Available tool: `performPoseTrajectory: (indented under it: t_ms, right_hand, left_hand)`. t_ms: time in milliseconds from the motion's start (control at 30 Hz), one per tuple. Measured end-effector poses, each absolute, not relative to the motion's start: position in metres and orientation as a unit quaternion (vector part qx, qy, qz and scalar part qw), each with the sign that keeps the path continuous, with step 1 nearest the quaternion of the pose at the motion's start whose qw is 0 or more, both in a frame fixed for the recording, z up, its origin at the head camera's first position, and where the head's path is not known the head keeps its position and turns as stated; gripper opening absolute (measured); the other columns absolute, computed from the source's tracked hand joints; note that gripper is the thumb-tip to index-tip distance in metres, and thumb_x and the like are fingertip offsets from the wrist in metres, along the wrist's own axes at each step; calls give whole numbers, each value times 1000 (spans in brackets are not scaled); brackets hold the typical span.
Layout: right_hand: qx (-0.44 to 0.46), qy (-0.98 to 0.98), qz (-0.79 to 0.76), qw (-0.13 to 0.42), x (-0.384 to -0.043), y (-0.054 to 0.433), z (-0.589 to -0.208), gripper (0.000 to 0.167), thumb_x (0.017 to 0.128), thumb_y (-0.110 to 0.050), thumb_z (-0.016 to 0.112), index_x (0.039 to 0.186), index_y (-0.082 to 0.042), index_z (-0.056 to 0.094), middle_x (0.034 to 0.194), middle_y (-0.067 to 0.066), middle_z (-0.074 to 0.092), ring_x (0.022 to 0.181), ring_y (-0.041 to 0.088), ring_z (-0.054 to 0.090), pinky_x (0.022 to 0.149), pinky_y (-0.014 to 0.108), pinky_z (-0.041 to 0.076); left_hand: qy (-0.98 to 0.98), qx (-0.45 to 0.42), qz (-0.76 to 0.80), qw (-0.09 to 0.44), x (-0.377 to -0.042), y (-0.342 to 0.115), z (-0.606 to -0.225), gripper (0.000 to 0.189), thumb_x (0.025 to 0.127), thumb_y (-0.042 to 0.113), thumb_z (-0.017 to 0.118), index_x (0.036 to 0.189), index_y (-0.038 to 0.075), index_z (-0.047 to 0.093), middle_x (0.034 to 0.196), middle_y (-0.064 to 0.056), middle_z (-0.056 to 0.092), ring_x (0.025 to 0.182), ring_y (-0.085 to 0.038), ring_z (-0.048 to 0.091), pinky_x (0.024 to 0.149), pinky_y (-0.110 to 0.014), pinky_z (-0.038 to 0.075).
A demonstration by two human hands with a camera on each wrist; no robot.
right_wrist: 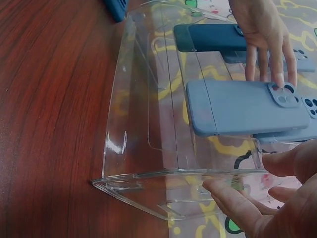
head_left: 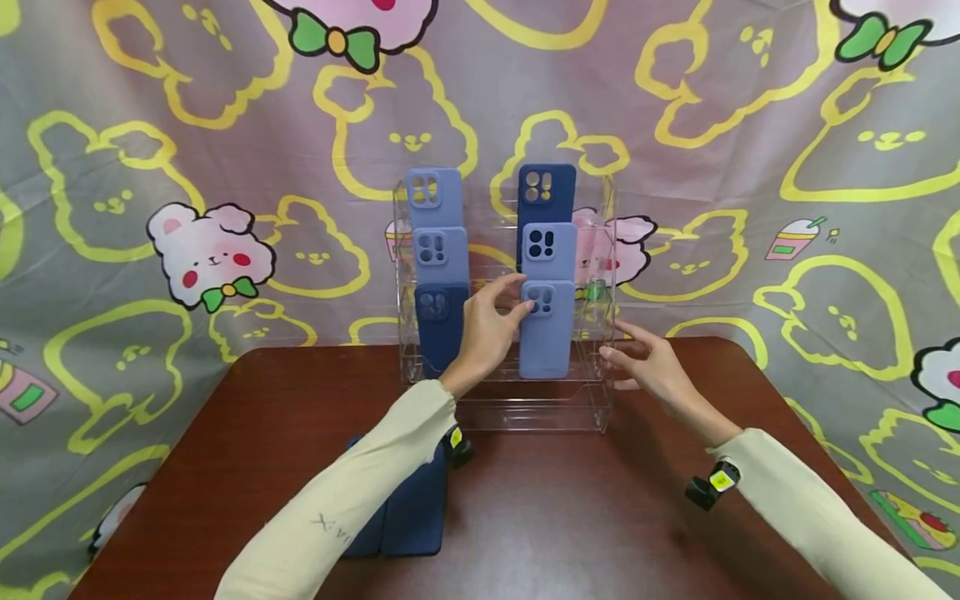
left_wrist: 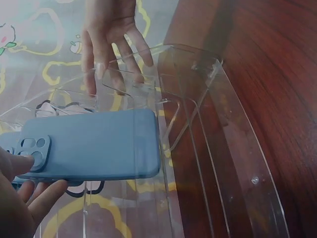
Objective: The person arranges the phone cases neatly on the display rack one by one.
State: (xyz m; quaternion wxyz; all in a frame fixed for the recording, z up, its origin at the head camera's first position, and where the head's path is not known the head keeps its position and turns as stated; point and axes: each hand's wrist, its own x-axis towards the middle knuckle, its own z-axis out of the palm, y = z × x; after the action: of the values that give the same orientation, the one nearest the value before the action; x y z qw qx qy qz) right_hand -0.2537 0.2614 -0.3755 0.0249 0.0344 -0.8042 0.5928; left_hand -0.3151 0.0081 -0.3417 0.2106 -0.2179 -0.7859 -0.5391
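Note:
My left hand pinches a light blue phone case at its camera end, thumb on the camera cutouts and fingers at its edge. This case stands in the lowest right spot of a clear tiered display rack. Beside the rack's right side is my right hand, its fingers spread and extended near the clear side panel, with nothing held. Directly behind the pinched case stands another light blue case, and above that a dark blue one.
The left column of the rack holds two light blue cases, upper and middle, over a dark blue case. Dark blue cases lie on the brown table under my left forearm. A patterned curtain hangs behind.

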Motion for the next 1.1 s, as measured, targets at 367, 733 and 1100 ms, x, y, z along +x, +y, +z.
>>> performPoseTrajectory:
  t_ms: [367,733,1100]
  right_hand:
    - [32,-806,591,28,-254,261,-377,62,106,-14,64,161,-2,38,139,40,56,93,8,72,81,46,67]
    - [40,-812,581,26,-253,261,-373,60,106,-13,63,161,-1,40,135,39,59,89,10,72,76,39,68]
    - [35,-815,578,40,-249,260,-373,58,106,-14,64,159,-4,43,139,37,59,87,3,72,75,39,68]
  left_hand:
    - [-796,-226,-519,213,-309,4,-342,48,90,5,82,135,7,67,116,-18,70,105,-35,72,89,-49,63]
    - [-788,-260,-525,189,-293,-8,-334,52,94,11,80,141,6,60,126,-19,65,115,-33,66,90,-45,63]
    - [-764,-244,-590,99,-266,-54,-320,49,101,15,72,147,10,54,122,-17,65,105,-30,71,80,-46,67]
